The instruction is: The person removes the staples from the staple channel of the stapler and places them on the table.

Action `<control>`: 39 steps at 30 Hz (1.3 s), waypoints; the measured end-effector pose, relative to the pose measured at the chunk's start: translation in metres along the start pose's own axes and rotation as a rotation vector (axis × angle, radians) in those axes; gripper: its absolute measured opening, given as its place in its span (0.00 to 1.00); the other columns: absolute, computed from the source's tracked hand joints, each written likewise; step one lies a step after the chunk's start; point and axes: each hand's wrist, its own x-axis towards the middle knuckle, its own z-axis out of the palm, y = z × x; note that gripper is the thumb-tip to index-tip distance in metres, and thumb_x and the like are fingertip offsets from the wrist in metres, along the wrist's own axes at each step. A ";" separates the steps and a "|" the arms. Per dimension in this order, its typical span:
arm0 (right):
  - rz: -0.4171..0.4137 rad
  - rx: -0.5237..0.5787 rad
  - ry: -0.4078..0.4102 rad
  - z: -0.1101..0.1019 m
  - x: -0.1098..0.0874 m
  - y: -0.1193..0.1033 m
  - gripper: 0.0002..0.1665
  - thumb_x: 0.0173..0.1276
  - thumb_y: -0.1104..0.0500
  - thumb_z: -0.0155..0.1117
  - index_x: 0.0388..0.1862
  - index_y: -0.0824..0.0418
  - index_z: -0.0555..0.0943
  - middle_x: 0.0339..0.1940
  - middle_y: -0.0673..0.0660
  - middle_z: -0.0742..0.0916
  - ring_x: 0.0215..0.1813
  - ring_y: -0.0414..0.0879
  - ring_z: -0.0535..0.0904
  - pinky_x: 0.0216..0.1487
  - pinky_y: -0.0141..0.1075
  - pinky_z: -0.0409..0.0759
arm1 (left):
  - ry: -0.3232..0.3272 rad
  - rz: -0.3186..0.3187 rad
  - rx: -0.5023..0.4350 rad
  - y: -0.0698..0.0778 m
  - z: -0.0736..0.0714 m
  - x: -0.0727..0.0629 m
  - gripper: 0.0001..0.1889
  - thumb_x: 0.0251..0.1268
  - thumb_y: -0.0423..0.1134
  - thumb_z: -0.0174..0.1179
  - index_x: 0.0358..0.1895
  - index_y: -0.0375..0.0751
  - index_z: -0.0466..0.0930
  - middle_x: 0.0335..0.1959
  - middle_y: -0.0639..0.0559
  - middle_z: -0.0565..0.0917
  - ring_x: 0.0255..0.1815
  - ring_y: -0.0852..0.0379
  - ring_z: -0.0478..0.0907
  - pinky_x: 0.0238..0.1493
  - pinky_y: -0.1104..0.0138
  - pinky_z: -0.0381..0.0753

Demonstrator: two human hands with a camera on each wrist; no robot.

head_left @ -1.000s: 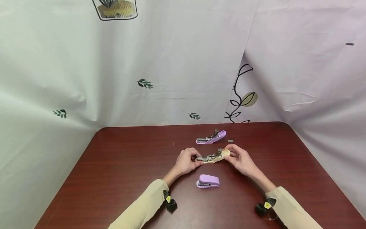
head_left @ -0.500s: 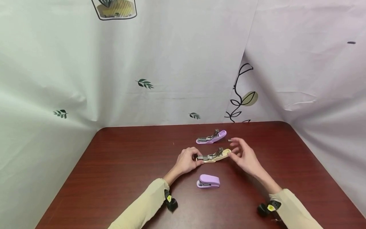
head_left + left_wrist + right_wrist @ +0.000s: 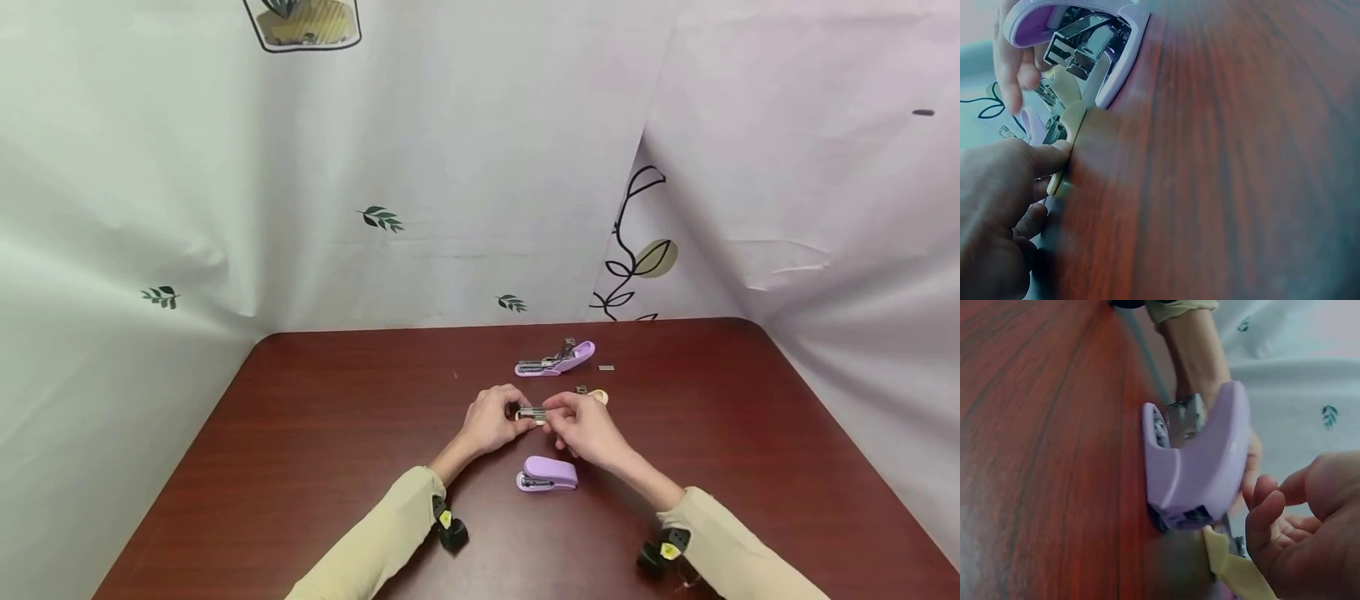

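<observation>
A cream stapler (image 3: 600, 397) lies folded open mid-table, its metal magazine (image 3: 531, 412) showing between the hands. My left hand (image 3: 491, 421) pinches the front end of its base (image 3: 1074, 122), thumb on the near side. Over the stapler's middle is my right hand (image 3: 588, 429), bent index finger and thumb at the rear of the magazine and covering the hinge area. Its fingers (image 3: 1266, 512) look curled in the right wrist view, but whether they grip any part is hidden. A closed purple stapler (image 3: 551, 472) sits nearer, below both hands.
Behind the cream stapler lies a second purple stapler (image 3: 555, 360), folded open. A small strip of staples (image 3: 606, 367) rests to its right. The dark red table (image 3: 337, 467) meets a pale printed curtain (image 3: 450, 167) at its back edge.
My right hand has left the raised cream end of the stapler and moved left, over its middle and magazine. My left hand keeps its pinch on the front end.
</observation>
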 end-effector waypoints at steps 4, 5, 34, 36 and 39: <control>0.015 -0.021 0.001 0.007 0.006 0.003 0.10 0.69 0.72 0.57 0.47 0.77 0.78 0.24 0.59 0.85 0.17 0.43 0.76 0.13 0.32 0.71 | 0.008 0.004 0.002 0.001 -0.001 -0.001 0.08 0.52 0.43 0.76 0.34 0.50 0.88 0.30 0.63 0.80 0.32 0.60 0.74 0.30 0.66 0.71; 0.018 -0.021 -0.002 0.008 0.007 0.003 0.10 0.69 0.72 0.57 0.47 0.78 0.78 0.24 0.59 0.85 0.17 0.43 0.76 0.13 0.32 0.71 | 0.009 0.007 0.003 0.001 -0.001 -0.001 0.08 0.52 0.43 0.76 0.34 0.50 0.88 0.30 0.63 0.80 0.32 0.60 0.74 0.30 0.66 0.71; 0.182 0.229 0.076 0.031 0.015 0.004 0.08 0.68 0.74 0.54 0.41 0.80 0.79 0.23 0.59 0.85 0.17 0.39 0.77 0.17 0.30 0.76 | 0.012 0.014 0.004 -0.004 0.003 -0.002 0.08 0.52 0.40 0.76 0.35 0.50 0.87 0.33 0.62 0.82 0.33 0.61 0.74 0.31 0.66 0.71; 0.188 0.234 0.102 0.033 0.016 0.005 0.08 0.67 0.74 0.55 0.40 0.80 0.79 0.22 0.59 0.84 0.17 0.40 0.77 0.17 0.30 0.76 | 0.012 0.014 0.007 -0.004 0.003 -0.001 0.08 0.52 0.41 0.76 0.35 0.50 0.87 0.33 0.62 0.82 0.33 0.61 0.74 0.31 0.66 0.71; 0.196 0.245 0.126 0.035 0.016 0.004 0.08 0.67 0.74 0.55 0.41 0.80 0.78 0.22 0.60 0.84 0.16 0.41 0.77 0.16 0.31 0.76 | 0.012 0.010 0.004 -0.004 0.003 -0.001 0.09 0.52 0.42 0.76 0.35 0.50 0.87 0.32 0.62 0.82 0.32 0.61 0.73 0.30 0.66 0.71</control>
